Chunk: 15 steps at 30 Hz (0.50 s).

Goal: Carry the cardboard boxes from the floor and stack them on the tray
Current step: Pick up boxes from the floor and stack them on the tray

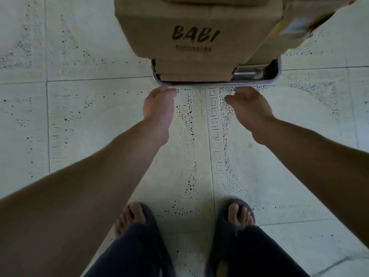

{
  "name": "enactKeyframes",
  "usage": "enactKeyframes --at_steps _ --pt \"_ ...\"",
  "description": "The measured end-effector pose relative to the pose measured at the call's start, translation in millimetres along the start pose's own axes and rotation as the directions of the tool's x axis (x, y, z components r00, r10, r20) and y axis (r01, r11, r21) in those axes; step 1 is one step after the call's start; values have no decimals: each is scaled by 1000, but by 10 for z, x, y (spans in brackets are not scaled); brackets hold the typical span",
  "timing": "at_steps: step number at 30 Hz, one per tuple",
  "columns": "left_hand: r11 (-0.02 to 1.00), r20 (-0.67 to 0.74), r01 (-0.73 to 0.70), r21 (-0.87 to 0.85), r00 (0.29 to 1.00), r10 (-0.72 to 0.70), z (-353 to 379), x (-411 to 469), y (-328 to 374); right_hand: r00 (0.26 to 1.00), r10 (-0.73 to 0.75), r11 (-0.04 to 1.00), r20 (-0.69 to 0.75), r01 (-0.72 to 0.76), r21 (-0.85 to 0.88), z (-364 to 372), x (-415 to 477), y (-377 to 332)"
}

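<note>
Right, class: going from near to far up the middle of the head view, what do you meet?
Dark slippers → left hand and right hand, level → tray → lower box → BABI box on top.

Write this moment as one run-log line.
left hand: open, empty | right hand: open, empty | BABI box: atop lower box in tray

A brown cardboard box (195,23) printed "BABI" sits on a smaller box (193,71) inside a shiny metal tray (276,75) on the tiled floor (79,116). Another box (289,27), with yellow tape, stands just to its right.
</note>
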<state>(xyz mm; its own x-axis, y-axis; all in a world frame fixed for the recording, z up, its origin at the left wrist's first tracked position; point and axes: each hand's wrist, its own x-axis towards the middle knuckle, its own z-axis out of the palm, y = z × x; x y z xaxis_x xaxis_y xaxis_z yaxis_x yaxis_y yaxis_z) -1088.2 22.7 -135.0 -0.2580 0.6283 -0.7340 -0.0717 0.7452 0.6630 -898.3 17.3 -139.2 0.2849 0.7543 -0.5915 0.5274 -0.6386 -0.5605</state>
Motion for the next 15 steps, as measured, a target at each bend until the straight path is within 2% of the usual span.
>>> enactKeyframes --at_steps 2,5,9,15 --pt "1000 -92 26 3 995 -25 27 262 -71 1000 -20 1000 -24 20 -8 73 207 118" --pt "999 -152 -29 37 988 35 33 635 -155 994 -74 997 -81 72 -27 177 512 262" --pt "951 -61 -241 195 964 257 -15 955 -225 982 -161 986 -97 156 -63 268 796 292" --pt "848 -6 -382 369 911 412 -55 1098 -230 963 -240 965 -124 224 -135 312 969 285"
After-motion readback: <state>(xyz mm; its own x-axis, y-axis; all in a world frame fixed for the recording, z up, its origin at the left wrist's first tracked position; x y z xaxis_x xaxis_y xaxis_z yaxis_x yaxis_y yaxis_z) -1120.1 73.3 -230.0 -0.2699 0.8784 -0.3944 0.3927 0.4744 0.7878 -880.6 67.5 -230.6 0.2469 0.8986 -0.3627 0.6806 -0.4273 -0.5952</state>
